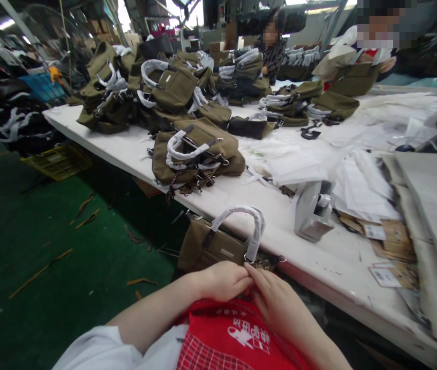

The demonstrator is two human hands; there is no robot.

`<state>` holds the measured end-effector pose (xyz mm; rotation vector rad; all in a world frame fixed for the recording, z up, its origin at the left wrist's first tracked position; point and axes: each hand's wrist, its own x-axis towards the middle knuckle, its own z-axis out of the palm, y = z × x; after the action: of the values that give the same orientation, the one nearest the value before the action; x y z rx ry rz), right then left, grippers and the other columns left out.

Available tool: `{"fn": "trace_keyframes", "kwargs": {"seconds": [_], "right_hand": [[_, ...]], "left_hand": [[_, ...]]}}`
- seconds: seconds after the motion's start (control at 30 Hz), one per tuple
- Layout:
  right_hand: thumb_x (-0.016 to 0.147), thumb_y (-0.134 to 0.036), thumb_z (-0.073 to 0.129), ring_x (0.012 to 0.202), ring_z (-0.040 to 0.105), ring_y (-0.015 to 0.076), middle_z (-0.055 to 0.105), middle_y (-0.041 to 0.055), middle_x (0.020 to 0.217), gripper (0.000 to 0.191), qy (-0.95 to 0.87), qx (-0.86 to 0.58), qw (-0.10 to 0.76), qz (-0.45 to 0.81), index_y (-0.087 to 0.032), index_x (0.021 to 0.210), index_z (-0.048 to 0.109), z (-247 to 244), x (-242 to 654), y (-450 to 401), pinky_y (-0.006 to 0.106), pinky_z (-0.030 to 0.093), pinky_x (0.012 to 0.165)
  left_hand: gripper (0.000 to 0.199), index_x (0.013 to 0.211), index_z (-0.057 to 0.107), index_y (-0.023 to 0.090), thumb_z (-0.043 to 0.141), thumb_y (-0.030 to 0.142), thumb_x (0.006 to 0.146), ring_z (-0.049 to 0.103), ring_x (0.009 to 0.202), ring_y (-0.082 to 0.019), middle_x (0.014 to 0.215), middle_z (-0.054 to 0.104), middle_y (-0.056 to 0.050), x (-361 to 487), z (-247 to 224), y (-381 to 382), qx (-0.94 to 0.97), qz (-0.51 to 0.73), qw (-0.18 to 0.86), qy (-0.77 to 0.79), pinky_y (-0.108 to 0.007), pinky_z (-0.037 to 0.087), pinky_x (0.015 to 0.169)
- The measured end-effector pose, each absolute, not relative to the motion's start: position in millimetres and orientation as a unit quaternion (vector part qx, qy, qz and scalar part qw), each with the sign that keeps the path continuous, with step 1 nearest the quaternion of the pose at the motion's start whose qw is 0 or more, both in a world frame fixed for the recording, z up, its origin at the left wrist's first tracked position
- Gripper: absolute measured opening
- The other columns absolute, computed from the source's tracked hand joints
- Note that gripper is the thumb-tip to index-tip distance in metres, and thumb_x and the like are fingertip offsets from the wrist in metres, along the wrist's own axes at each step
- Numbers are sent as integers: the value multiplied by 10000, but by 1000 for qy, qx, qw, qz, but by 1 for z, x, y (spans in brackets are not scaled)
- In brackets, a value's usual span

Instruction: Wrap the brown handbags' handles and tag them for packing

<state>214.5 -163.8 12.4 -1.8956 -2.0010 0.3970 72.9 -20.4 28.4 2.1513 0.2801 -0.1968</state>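
An olive handbag (218,248) with a plastic-wrapped handle stands upright at the near edge of the white table, just beyond my hands. My left hand (222,281) lies at the bag's lower front, fingers curled together. Against it rests my right hand (274,293), its fingertips meeting the left ones below the handle's metal ring. Whatever may be pinched between the fingers is too small to make out. Red apron cloth (237,334) shows under both hands. Farther up the table lies another olive bag (199,151) with wrapped handles and hanging charms.
A grey tape dispenser (314,211) stands on the white table (342,277). White sheets (361,185) and brown tags (394,241) lie at right. Several olive bags (172,90) are heaped behind. Across the table, a person holds a bag (355,78); another person is farther back.
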Motion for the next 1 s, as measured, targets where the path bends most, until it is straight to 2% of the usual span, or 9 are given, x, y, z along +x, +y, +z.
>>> {"fn": "trace_keyframes", "kwargs": {"seconds": [0.13,0.23,0.33,0.43,0.5,0.57,0.67,0.83,1.0], "right_hand": [[962,-240,385,956,701,253,741,84,1062,342,-630,-748,120,173,-211,1134,679,-8,234,-158,404,555,848],[973,-258,316,992,675,241,727,87,1042,379,-538,-807,177,170,-197,1152,644,-19,250,-158,379,520,872],[980,-278,267,981,668,220,701,87,1069,381,-462,-838,224,185,-184,1143,599,-31,251,-155,348,499,854],[933,-398,442,934,661,247,663,89,1094,279,-458,-858,165,164,-195,1065,581,-40,241,-149,344,476,764],[877,-407,542,850,656,248,669,73,1005,229,-466,-860,121,170,-203,973,586,-44,238,-146,329,441,681],[871,-378,548,779,643,231,680,55,893,178,-475,-848,123,198,-207,879,596,-49,237,-146,315,408,645],[899,-384,501,705,622,212,684,46,775,239,-496,-811,178,256,-201,797,617,-57,236,-150,313,400,640],[913,-332,478,763,637,211,712,50,832,245,-498,-741,288,346,-194,842,667,-64,216,-158,319,444,699],[913,-364,500,771,643,213,717,46,823,263,-477,-721,331,379,-196,821,680,-61,205,-163,328,464,730]], "left_hand": [[309,883,631,191,458,440,943,626,723,-156,796,692,-20,65,19,-18,877,-10,429,216,-240,441,642],[250,922,625,200,543,434,898,621,722,-166,807,679,-16,63,7,-19,885,21,353,303,-262,449,646],[228,937,634,198,602,409,854,638,790,-203,872,685,-38,70,-4,-25,906,3,288,311,-305,482,706],[282,949,631,182,604,440,841,645,860,-252,924,685,-71,81,-12,-34,920,-15,232,314,-359,506,758],[253,932,630,171,567,405,858,647,876,-259,936,683,-85,88,-15,-36,922,-35,213,321,-368,512,769],[191,902,633,166,538,326,860,647,886,-255,930,682,-92,94,-18,-36,920,-53,211,327,-363,510,791],[143,870,633,167,528,256,832,640,900,-259,924,679,-101,96,-20,-33,913,-51,221,338,-373,500,831],[168,926,606,157,509,253,827,637,912,-277,941,673,-122,94,-19,-38,905,-45,250,340,-401,500,841],[231,1021,603,154,529,251,824,672,883,-262,942,706,-110,87,-28,-43,872,-51,338,350,-374,522,807]]}}
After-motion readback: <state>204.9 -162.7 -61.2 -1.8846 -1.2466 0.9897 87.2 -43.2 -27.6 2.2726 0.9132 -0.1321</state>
